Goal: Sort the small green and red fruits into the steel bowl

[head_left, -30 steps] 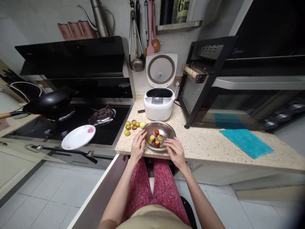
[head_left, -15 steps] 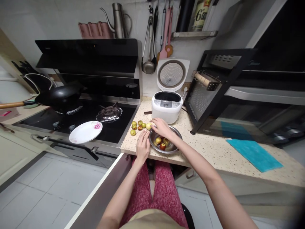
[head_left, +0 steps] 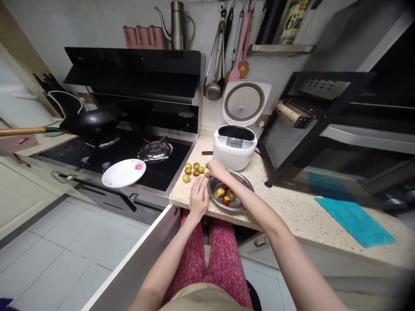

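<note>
My right hand (head_left: pixel 218 170) reaches over the far left rim of a metal bowl (head_left: pixel 248 181), its fingers closed on a pale green jujube (head_left: pixel 206 172) at the counter. Several jujubes (head_left: pixel 226 200), red-brown and yellowish, lie inside the bowl. My left hand (head_left: pixel 199 196) rests beside the bowl's left side, fingers stretched out toward the held fruit; nothing shows in it. Left of my hands, several green and brown jujubes (head_left: pixel 188 171) sit in a loose group on the speckled counter (head_left: pixel 181 194).
Behind the bowl stands a white rice cooker (head_left: pixel 235 151) with its lid up. A flowered plate (head_left: pixel 123 175) lies at the stove's front edge, with a wok (head_left: pixel 92 123) farther left. A teal cloth (head_left: pixel 355 220) lies right. An open drawer or door (head_left: pixel 136 259) juts out below.
The whole view has shifted, so things sit slightly farther right. My right hand's fingers have closed around the pale jujube at the bowl's edge. My left hand stays beside the bowl.
</note>
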A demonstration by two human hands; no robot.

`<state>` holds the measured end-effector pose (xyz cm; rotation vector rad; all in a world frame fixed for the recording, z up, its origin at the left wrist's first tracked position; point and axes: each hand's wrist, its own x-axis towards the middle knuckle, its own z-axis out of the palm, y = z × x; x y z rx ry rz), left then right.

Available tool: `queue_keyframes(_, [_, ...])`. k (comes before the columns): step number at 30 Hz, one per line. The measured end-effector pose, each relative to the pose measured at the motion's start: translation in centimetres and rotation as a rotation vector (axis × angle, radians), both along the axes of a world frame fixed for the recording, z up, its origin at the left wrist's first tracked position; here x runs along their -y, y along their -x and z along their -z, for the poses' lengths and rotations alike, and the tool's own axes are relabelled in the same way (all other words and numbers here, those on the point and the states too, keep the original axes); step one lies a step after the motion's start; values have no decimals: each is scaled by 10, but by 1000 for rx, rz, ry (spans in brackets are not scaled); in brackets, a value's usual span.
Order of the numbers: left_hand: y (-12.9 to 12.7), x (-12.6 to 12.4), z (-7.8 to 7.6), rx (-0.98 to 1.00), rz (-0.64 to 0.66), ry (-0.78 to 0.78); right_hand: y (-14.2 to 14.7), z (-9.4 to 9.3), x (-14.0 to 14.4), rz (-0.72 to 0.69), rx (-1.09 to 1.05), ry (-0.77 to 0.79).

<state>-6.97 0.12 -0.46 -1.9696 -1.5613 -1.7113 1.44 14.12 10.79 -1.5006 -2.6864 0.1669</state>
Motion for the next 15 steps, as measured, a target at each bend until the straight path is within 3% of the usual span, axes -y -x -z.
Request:
queue_keyframes(8, [0, 0, 3, -22, -14, 0, -19, -10, 21, -121, -147, -114])
queue_keyframes(15, [1, 0, 2, -64, 42, 22, -66, 1, 63, -348, -455, -430])
